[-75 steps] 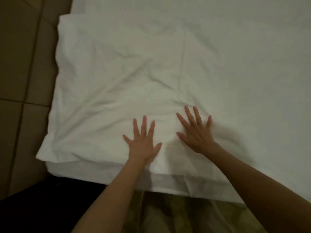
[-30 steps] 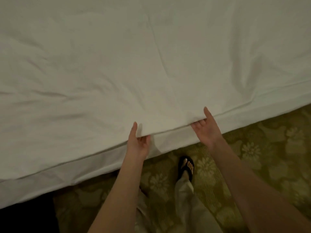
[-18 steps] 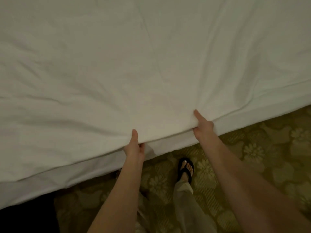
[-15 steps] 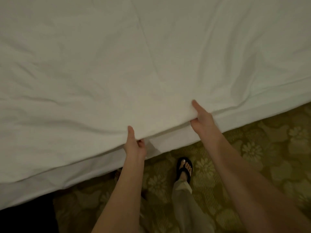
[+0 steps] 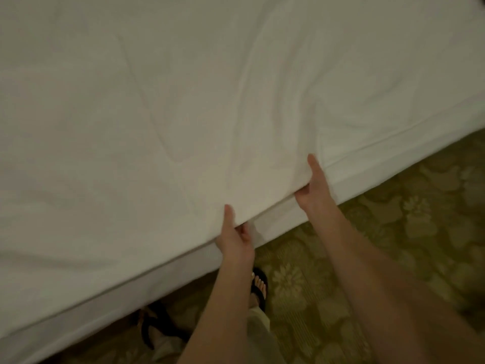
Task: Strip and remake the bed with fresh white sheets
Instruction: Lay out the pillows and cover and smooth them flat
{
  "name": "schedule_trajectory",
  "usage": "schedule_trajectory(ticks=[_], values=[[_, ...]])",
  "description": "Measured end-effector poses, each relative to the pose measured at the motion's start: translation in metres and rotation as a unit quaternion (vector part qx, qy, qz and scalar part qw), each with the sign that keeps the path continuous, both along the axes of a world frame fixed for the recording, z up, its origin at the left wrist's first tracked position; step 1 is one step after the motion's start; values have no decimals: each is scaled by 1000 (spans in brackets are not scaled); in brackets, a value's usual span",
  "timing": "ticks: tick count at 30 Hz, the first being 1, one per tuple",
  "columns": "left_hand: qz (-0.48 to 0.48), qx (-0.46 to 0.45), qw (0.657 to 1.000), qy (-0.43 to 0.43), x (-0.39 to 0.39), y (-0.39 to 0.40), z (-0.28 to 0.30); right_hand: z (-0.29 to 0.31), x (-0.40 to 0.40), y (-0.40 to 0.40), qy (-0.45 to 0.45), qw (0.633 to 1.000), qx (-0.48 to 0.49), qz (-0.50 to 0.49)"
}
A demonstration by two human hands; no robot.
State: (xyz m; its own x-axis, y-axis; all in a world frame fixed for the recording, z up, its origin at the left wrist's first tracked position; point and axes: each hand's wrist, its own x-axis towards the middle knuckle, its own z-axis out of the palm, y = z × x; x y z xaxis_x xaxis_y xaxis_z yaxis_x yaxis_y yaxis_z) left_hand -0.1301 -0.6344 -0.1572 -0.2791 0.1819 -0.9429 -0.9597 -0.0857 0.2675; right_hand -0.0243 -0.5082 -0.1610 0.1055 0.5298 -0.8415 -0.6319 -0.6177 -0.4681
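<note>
Head view showed your left hand [image 5: 234,239] pinching the near edge of the white sheet [image 5: 183,106], thumb on top and fingers curled beneath, where it hung over the side of the bed [image 5: 278,219]. To its right, your right hand [image 5: 313,186] gripped the same edge likewise, the sheet lying across the mattress with folds fanning away from both grips, above the floral carpet [image 5: 420,219] and your sandalled foot [image 5: 258,287].

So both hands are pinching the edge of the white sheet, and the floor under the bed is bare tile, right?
Not quite. In the head view the left hand and right hand do pinch the sheet edge, but the floor there is a floral-patterned carpet, not bare tile.
</note>
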Motion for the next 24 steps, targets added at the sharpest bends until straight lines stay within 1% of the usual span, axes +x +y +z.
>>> schedule_trajectory(ticks=[3, 5, 6, 8, 10, 11, 12, 13, 15, 16, 18, 20, 23, 24], values=[[4, 29, 999, -13, 46, 47, 6, 4, 37, 42, 3, 999, 14, -42], [2, 45, 999, -16, 65, 70, 10, 5, 52, 59, 3, 999, 19, -42], [0, 50, 999, -17, 71, 78, 13, 6, 57, 67, -12, 999, 15, -39], [-2, 52, 999, -8, 74, 88, 18, 11, 63, 83, -50, 997, 10, -58], [-5, 74, 997, 17, 69, 87, 21, 24, 66, 96, -65, 994, 54, -75], [-20, 84, 996, 27, 68, 83, 20, 27, 71, 98, -69, 992, 78, -74], [-38, 84, 995, 31, 69, 77, 19, 23, 78, 95, -81, 991, 82, -64], [-54, 66, 996, 29, 73, 73, 15, 17, 84, 89, -108, 991, 65, -45], [-73, 4, 997, 21, 81, 65, 2, 0, 90, 73, -177, 984, -1, -6], [-72, -10, 997, 16, 83, 66, 0, -7, 90, 70, -202, 979, -25, -4], [-57, -25, 998, 2, 85, 72, -1, -8, 85, 77, -220, 974, -37, -31], [-53, -24, 998, -9, 85, 72, -3, -7, 86, 88, -237, 968, -17, -76], [-83, -6, 996, -16, 87, 70, -1, -8, 102, 96, -278, 948, 19, -150], [-88, 0, 996, -19, 89, 71, -2, -10, 108, 98, -293, 943, 29, -156]])
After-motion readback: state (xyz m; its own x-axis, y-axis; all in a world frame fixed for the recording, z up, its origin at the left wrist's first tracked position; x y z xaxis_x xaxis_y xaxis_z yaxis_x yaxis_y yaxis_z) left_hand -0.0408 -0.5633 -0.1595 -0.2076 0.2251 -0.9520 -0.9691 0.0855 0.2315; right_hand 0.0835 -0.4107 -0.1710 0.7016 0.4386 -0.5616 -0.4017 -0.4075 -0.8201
